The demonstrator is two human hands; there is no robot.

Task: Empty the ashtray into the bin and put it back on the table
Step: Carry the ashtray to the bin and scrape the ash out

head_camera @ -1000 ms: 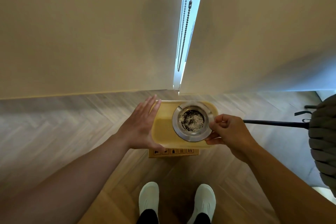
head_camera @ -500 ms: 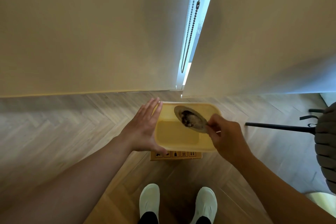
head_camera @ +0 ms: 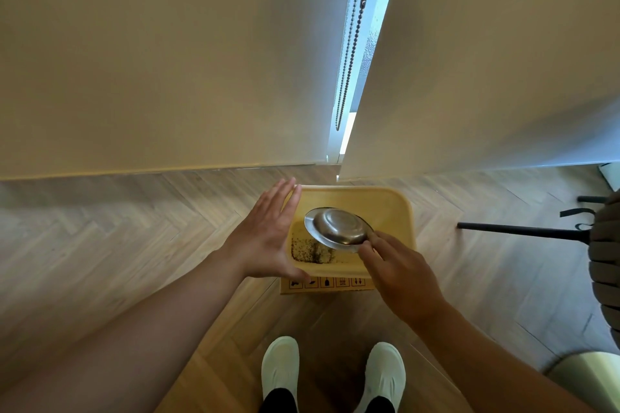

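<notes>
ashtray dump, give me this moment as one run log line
step: emptying | right hand: holds ashtray upside down over bin | left hand: open, steadying bin rim | ash: in bin

Left hand (head_camera: 268, 238): flat, fingers extended and together, palm facing right, thumb low, arm reaching forward. Right hand (head_camera: 401, 273): wrist rolled over, back of hand up, fingertips (head_camera: 364, 246) pinched — probably thumb underneath, hidden. Both forearms bare.
</notes>
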